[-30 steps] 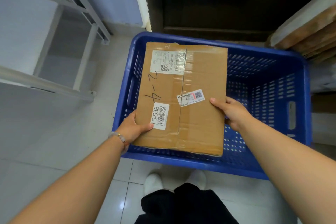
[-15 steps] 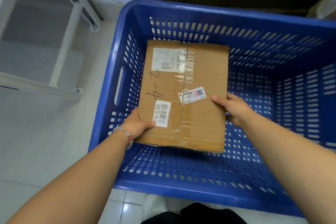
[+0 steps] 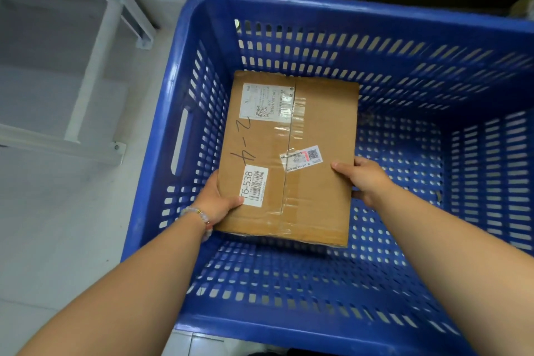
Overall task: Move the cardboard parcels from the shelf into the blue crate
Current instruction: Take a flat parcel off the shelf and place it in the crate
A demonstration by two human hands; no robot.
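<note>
The cardboard parcel has come well down inside the blue crate now; a second ago it was being held level with the rim, and half a second ago it had only just dipped below it. It lies flat, face up, with its labels and the scrawled marking showing, toward the left side of the crate and close to the slotted left wall. Whether its underside is already touching the crate floor I cannot tell, though the shadow along its near edge suggests it may hang just above it. The left hand still grips the near left corner, thumb lying over the top by the barcode label and the other fingers hidden beneath. The right hand holds the right edge the same way, thumb on top, fingers curled under. Neither grip has loosened. To my eye the carry is all but over and only the letting go remains for this parcel. The shelf frame stands to the left on the tiled floor, and no other parcels show.
</note>
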